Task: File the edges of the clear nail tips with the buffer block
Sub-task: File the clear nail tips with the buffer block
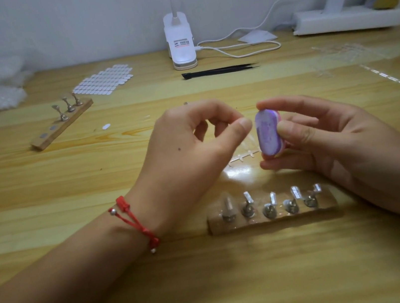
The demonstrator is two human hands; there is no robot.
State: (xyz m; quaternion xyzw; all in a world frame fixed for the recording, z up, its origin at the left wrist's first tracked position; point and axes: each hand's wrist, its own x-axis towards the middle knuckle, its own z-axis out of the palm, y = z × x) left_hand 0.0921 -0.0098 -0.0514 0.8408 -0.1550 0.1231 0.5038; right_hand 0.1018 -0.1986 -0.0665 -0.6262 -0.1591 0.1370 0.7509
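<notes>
Two hands meet: right hand grips the purple buffer block, turned toward my left hand, pinched as if presenting a clear nail tip; I cannot tell.

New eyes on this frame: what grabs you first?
The purple buffer block, gripped in the right hand at centre, stands out most. The left hand faces it with thumb and forefinger pinched; whether a clear tip sits between them cannot be made out. A red cord bracelet marks the left wrist, and a wooden stand of five metal holders lies nearest the camera.
</notes>
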